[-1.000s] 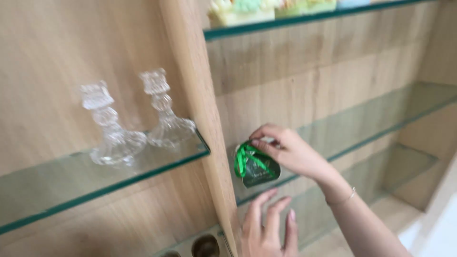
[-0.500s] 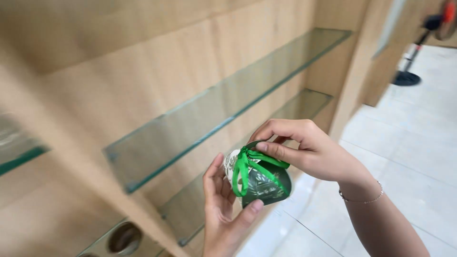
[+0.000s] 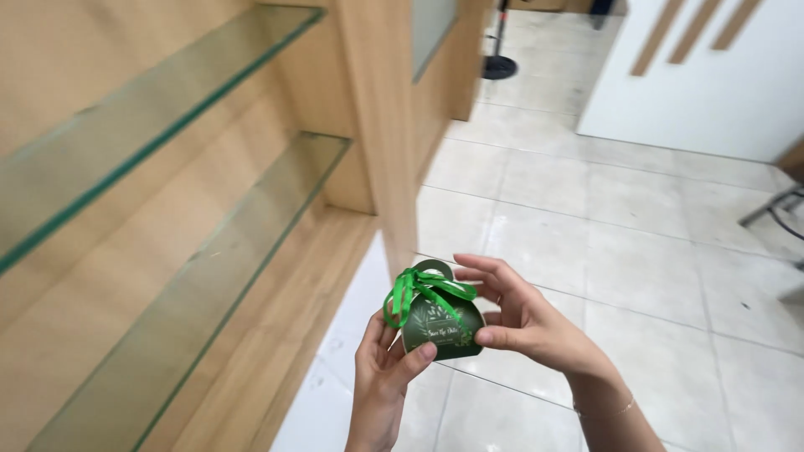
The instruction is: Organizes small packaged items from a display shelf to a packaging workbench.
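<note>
A small dark green gift box (image 3: 442, 322) with a bright green ribbon bow on top and pale leaf print is held in front of me, above the floor. My left hand (image 3: 381, 377) grips it from below and the left, thumb across its lower front. My right hand (image 3: 523, 322) holds its right side with thumb and fingers, a thin bracelet on that wrist.
Wooden shelving with two glass shelves (image 3: 176, 109) (image 3: 251, 243) runs along the left, ending at a wooden upright (image 3: 381, 125). Pale floor tiles (image 3: 620, 218) spread to the right. A white panelled wall (image 3: 712, 75), a black round stand base (image 3: 500, 65) and a chair leg (image 3: 775, 205) lie beyond.
The view has swung right, away from the shelf with glass candlesticks. The gift box has come off the shelving area and is now held by both hands over the floor.
</note>
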